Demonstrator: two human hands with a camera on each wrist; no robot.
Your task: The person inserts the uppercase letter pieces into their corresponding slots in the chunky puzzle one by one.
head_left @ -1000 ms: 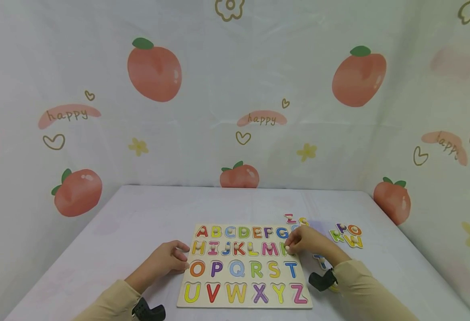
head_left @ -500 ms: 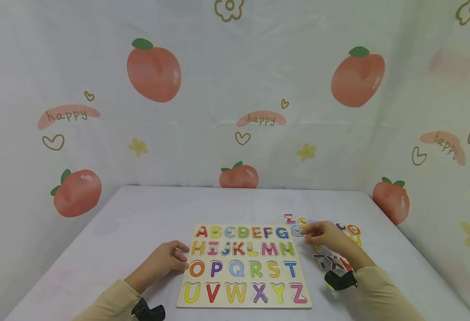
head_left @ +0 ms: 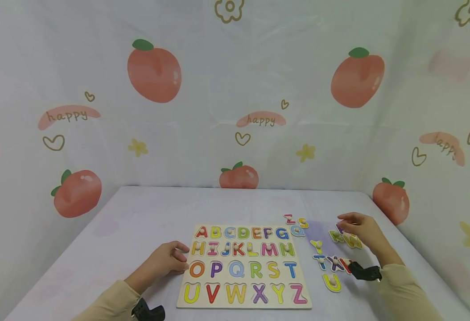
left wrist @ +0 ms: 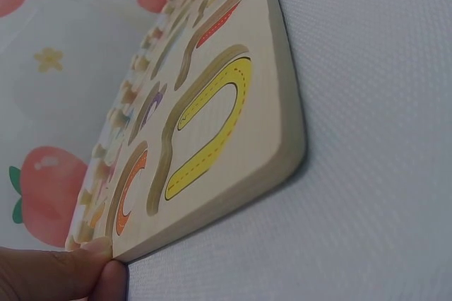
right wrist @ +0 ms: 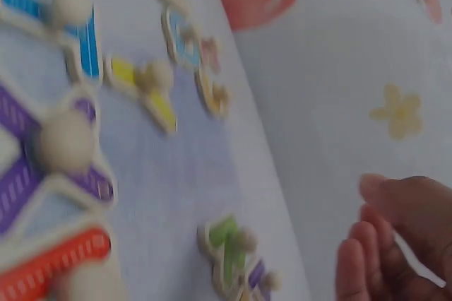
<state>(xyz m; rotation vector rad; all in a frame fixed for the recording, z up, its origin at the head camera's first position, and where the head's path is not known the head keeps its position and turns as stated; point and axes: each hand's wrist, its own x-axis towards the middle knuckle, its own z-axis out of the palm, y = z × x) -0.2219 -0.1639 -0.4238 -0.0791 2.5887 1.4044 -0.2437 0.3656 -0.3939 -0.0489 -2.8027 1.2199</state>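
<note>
Right hand (head_left: 359,226) is hovering near the loose green R (head_left: 335,236) and yellow W (head_left: 353,242), fingers apart and loosely bent, nothing visibly held. Likely step: choosing another letter; next move is probably calling for pinching one by its knob (right wrist: 246,239). Left hand (head_left: 164,259) is resting at the left edge of the letter board (head_left: 248,269); can't tell if pinching. Board is lying flat on the counter (head_left: 138,209), A–N filled, O–Z slots (head_left: 260,293) unfilled, long axis seemingly running left-right, letter tops pointing away from the person.

White backdrop (head_left: 203,67) with printed peaches (head_left: 154,75), white table (head_left: 106,245)
</note>
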